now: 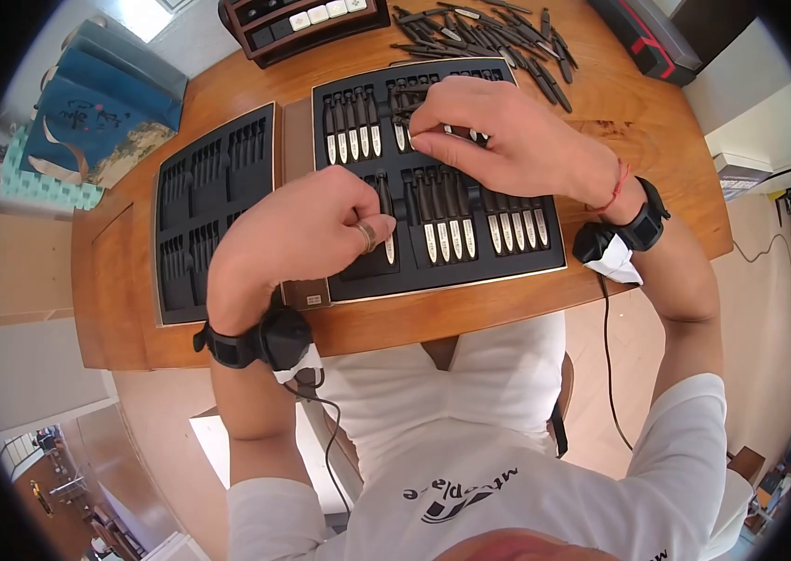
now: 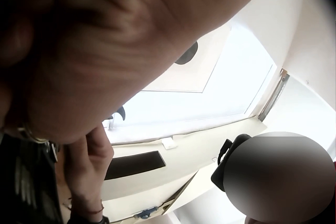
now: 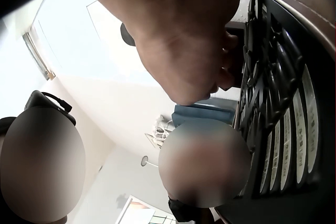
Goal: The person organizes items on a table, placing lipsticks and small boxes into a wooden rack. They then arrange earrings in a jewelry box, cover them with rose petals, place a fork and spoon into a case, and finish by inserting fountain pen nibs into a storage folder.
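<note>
L hand (image 1: 297, 229): fingers curled, tips at lone pen-like pc (image 1: 390, 249), which lay just to its R; long axis ran fwd-back, silvery end twd body. R hand (image 1: 503, 136) farther off, curled over upper-row pcs (image 1: 402, 138). Grip, both: couldn't tell.

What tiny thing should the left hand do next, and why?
I'd gently press the lone pen-like piece down into the black tray. The left hand already has its curled fingers at it, and no other piece shows beside it, while the next section holds a neat row. Whether it is fully seated, I cannot tell.
</note>
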`<state>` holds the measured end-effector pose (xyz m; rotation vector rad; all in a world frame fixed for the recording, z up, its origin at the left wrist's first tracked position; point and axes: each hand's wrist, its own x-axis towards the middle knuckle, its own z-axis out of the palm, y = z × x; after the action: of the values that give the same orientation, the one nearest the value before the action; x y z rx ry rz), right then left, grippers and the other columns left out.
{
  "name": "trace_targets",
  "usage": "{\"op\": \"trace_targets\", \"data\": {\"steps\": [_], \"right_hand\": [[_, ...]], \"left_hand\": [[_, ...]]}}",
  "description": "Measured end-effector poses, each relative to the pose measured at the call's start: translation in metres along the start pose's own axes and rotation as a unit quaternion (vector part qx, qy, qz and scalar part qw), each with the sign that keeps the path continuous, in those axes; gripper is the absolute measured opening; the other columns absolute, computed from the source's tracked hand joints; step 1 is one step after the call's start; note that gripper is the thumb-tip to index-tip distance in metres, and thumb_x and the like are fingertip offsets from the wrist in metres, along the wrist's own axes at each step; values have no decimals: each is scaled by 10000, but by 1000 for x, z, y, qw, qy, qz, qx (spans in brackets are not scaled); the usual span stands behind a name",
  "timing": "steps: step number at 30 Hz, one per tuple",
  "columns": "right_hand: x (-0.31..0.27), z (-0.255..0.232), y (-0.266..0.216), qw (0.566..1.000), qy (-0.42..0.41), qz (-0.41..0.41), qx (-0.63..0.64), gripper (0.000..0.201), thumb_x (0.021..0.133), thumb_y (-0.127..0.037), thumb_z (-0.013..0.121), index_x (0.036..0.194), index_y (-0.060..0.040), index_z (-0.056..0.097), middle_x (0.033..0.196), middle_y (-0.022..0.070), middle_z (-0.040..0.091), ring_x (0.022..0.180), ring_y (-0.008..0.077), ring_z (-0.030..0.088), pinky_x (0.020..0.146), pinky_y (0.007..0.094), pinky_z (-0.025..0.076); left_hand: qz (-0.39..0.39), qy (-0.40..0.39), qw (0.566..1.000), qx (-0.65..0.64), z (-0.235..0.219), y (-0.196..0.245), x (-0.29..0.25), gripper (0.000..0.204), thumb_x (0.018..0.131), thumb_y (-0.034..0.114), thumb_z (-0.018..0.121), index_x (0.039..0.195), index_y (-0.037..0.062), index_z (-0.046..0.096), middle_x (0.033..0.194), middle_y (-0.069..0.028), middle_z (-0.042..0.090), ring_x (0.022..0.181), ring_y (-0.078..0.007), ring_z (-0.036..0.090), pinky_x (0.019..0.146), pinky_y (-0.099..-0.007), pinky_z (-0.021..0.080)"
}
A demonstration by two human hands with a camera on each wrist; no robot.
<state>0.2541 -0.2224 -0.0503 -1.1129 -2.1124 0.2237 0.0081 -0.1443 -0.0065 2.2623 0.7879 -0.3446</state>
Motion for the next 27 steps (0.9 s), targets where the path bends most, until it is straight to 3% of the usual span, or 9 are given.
{"op": "trace_targets", "data": {"steps": [4,6,10,12,18,22,25,27], "right_hand": [[-1,2,5,999,18,-21,-18,104,1010,-103,720,1071,-19,713,959,100,687,880,280,662,796,384,527],[0,1,8,998,52,-6,-36,101,1008,-102,719,1066,-19,718,947,101,688,864,280,658,785,386,522],[-1,-3,15,996,73,14,-51,112,1007,-102,721,1072,-12,715,932,101,685,853,265,651,743,369,520],[0,-7,12,995,66,53,-47,164,1020,-174,694,1054,-16,718,952,137,710,935,343,687,829,424,544],[-1,-7,21,993,82,46,-78,159,1007,-168,698,1019,-10,717,930,146,690,914,348,669,822,423,537],[0,-10,17,992,36,82,-88,193,993,-200,717,961,-11,707,906,148,673,902,352,659,829,437,527],[-3,-8,19,990,-17,55,-132,238,984,-247,730,904,-25,697,912,139,664,907,353,651,847,456,512],[-6,-5,20,978,-53,71,-188,268,979,-284,735,872,-42,692,941,123,663,967,337,650,889,461,491]], "left_hand": [[-16,80,991,-101,1,-8,1,398,1014,261,772,763,-20,643,590,-7,527,577,-89,434,526,-318,361],[-29,205,975,-77,5,-10,8,416,993,291,807,768,-9,627,605,-4,525,596,-81,442,533,-315,370],[-50,174,983,-34,10,-13,13,413,977,283,822,765,-9,622,620,-40,545,604,-113,475,543,-338,395],[-48,157,986,41,10,-9,10,414,955,284,836,769,-12,615,634,-85,555,601,-173,496,552,-368,413],[-3,164,985,50,13,-11,8,413,949,281,831,766,-13,606,627,-122,525,580,-238,472,556,-398,413],[7,166,985,56,12,-12,8,414,954,271,823,762,-19,598,623,-133,523,577,-242,458,550,-400,400],[34,155,986,51,11,-16,9,395,982,271,800,788,-21,619,608,-99,497,576,-202,448,544,-387,384],[34,183,982,-45,10,-18,10,377,1036,288,743,834,-17,654,608,-34,500,585,-132,436,540,-349,369]]}}
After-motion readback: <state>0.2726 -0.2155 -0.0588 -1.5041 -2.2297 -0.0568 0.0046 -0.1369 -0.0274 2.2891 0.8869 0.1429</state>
